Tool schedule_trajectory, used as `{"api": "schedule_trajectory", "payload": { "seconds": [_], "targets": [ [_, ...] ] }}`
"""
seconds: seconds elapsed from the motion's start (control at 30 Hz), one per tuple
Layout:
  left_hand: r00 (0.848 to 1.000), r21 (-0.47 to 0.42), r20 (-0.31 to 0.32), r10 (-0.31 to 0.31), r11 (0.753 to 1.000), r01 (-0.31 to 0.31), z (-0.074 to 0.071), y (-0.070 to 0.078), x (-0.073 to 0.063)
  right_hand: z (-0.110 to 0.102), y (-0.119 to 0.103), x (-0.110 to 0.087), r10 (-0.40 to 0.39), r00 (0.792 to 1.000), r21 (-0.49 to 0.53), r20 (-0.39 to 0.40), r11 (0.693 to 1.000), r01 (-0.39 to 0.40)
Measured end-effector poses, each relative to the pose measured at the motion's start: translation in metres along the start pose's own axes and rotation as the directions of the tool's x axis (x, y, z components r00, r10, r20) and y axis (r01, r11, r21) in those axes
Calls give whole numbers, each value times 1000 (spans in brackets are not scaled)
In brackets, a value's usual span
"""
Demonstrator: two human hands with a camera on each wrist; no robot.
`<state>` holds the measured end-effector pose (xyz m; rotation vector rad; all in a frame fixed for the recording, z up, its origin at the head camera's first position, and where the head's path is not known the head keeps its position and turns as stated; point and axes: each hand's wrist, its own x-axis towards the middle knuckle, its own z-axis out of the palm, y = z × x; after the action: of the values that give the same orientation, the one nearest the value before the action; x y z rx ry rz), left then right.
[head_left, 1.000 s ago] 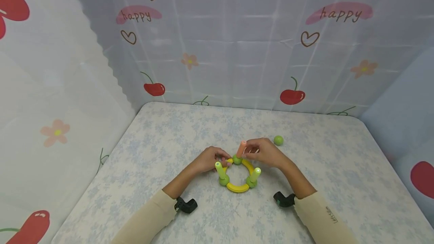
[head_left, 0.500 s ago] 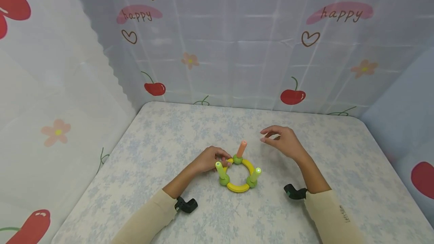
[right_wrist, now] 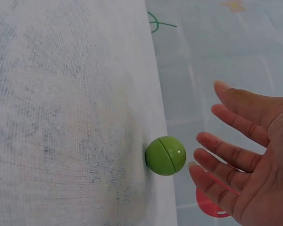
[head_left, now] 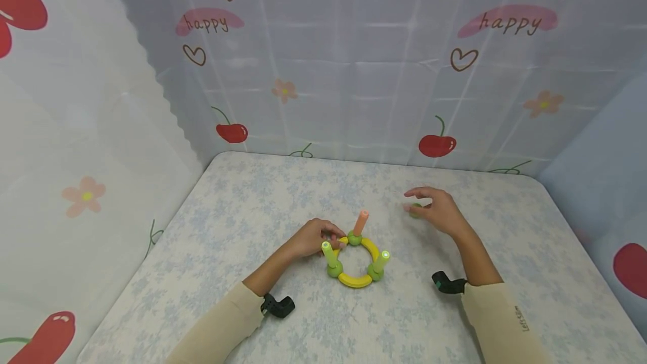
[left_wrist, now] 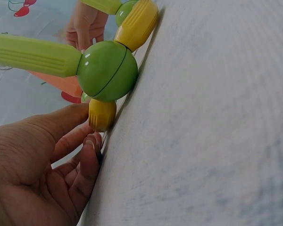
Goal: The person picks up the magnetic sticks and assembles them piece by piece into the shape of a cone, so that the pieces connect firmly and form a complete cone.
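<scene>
On the table lies a ring of yellow curved rods (head_left: 355, 281) joined by green balls (head_left: 376, 272). Two light green sticks (head_left: 327, 254) and one orange stick (head_left: 361, 223) stand up from these balls. My left hand (head_left: 312, 239) is at the ring's far left side, its thumb and fingers pinching a yellow curved rod (left_wrist: 102, 115). A loose green ball (right_wrist: 165, 156) rests on the table to the right of the ring, partly hidden in the head view. Over it hovers my right hand (head_left: 437, 210), thumb and fingers spread and apart from the ball in the right wrist view.
A pale flowered cloth covers the table (head_left: 253, 184). Printed curtains (head_left: 354, 89) hang behind it and at both sides. Each wrist wears a black camera (head_left: 449, 283).
My right hand has left the orange stick and moved right, to the loose green ball. My left hand and the ring have stayed in place.
</scene>
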<state>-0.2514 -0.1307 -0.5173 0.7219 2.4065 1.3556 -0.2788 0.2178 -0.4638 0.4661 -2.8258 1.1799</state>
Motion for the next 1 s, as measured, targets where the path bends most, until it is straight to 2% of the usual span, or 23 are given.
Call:
{"api": "schedule_trajectory", "payload": {
  "seconds": [0.23, 1.0],
  "targets": [
    [1000, -5, 0, -9, 1000, 9, 0, 0, 0, -1, 8, -2, 4, 998, -48, 55, 999, -1],
    [1000, -11, 2, -16, 1000, 16, 0, 0, -1, 12, 12, 2, 47, 993, -33, 110, 999, -44]
  ]
}}
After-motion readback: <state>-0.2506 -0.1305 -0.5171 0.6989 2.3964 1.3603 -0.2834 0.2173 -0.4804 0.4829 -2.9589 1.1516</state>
